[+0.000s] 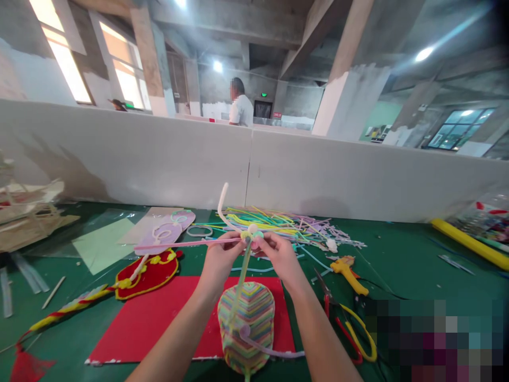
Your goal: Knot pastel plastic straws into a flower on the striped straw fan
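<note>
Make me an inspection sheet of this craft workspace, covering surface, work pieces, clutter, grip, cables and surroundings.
Surface: green table; red board lying on it.
Work pieces: small coiled cluster, pale green stem, striped oval piece, pink strip.
Clutter: pile of loose strips, scissors, orange-yellow glue gun, red oval ornament; lower right corner pixelated, cannot tell.
Grip: left hand and right hand both pinch at the cluster.
Cables: thin dark cord near the glue gun.
Surroundings: white partition; person in white top beyond it.
</note>
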Motion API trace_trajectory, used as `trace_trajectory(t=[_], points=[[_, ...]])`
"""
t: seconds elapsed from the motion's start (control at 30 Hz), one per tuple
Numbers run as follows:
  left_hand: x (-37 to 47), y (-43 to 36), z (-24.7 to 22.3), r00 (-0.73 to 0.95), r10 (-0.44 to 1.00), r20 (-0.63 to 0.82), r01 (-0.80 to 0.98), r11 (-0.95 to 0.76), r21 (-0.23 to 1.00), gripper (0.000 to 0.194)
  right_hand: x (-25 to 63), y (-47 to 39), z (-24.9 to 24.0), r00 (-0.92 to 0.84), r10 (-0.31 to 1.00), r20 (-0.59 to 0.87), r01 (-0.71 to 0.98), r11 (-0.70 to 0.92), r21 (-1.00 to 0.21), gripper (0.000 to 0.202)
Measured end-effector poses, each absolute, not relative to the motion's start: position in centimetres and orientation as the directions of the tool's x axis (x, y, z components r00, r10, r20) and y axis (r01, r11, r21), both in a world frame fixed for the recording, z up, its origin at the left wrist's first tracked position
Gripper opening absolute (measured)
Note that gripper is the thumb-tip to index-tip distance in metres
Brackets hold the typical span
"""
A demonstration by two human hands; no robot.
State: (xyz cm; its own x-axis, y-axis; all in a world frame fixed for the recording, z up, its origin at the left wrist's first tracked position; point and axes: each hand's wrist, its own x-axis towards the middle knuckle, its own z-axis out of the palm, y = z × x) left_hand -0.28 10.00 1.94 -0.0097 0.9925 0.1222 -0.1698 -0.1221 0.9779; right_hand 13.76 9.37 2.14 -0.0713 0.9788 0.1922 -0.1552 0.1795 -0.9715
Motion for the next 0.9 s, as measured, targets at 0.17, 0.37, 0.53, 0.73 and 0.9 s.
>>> trace_trajectory(t=[0.17,0.37,0.53,0.73,0.9], points=[[0.1,9.9,2.2,0.026,0.993,0.118,-0.18,-0.112,0.977,0.026,13.9,9.6,2.1,-0.036,0.983,0.179,-0.138,0.173,-0.975,0.025],[0.5,9.6,2.5,0.144,0.985,0.092,-0.157,-0.069,0.985,0.031,14.1,9.8,2.1,0.047,0.986,0.162,-0.165,0.168,-0.972,0.026],[0.4,9.7,2.1,0.095,0.995,0.018,-0.164,-0.003,0.986,0.036,14.1,9.6,2.4,0.026,0.989,0.148,-0.167,0.151,-0.974,0.027],[0.5,9.7,2.1,0.098,0.993,0.068,-0.104,-0.058,0.993,0.034,14.2,9.4,2.4,-0.021,0.981,0.191,-0.114,0.188,-0.976,0.024],[0.5,8.5,3.1,0.177,0.975,0.132,0.059,-0.145,0.988,0.033,14.3,9.9,2.2,0.18,0.967,0.181,-0.183,0.213,-0.96,0.024]])
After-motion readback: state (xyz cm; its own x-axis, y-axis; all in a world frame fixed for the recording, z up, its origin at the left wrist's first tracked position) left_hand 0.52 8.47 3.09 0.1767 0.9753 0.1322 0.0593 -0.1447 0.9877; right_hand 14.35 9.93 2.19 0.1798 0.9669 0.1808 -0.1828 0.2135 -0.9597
